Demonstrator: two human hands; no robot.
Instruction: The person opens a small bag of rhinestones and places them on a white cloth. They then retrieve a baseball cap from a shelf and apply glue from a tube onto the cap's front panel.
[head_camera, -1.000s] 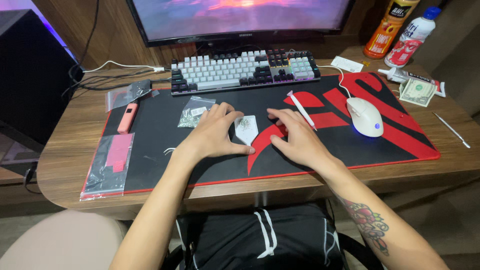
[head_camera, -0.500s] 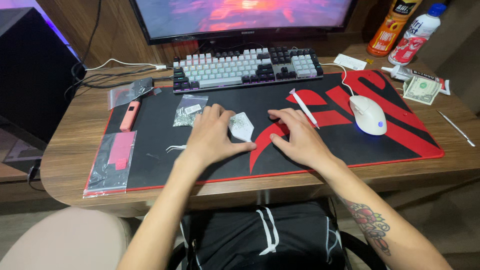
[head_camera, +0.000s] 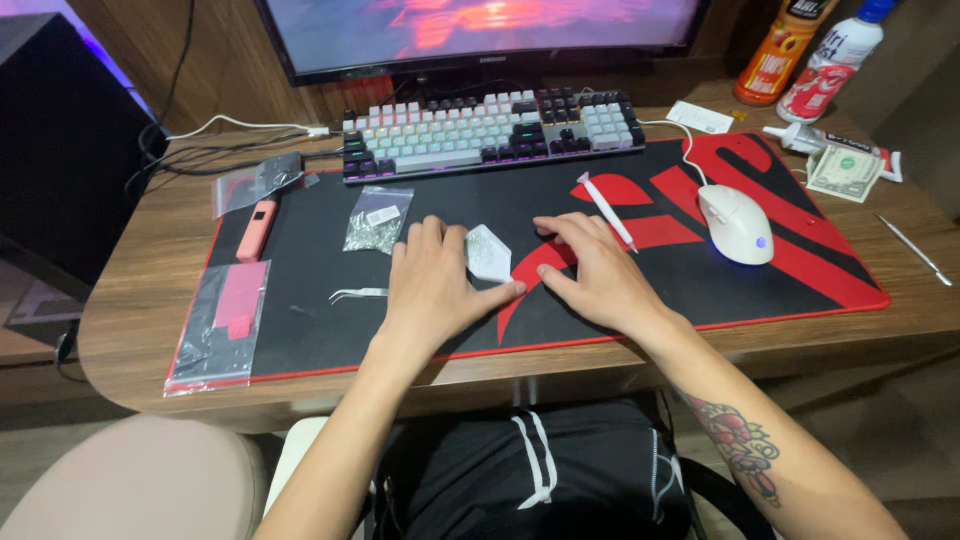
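White packet (head_camera: 488, 254) lies on the black and red desk mat (head_camera: 300, 330), between both hands. Left hand (head_camera: 432, 285) rests flat beside it, fingers spread, thumb reaching under its lower edge. Right hand (head_camera: 595, 270) lies flat and open just to the right. Tweezers (head_camera: 357, 294) and a bag of screws (head_camera: 377, 219) sit left; a white mouse (head_camera: 736, 223) sits right.

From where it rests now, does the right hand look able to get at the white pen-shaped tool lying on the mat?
Probably yes. The right hand lies flat on the desk mat, and the white pen-shaped tool lies just beyond its fingers with nothing between them. The white mouse sits off to the side, clear of that path.
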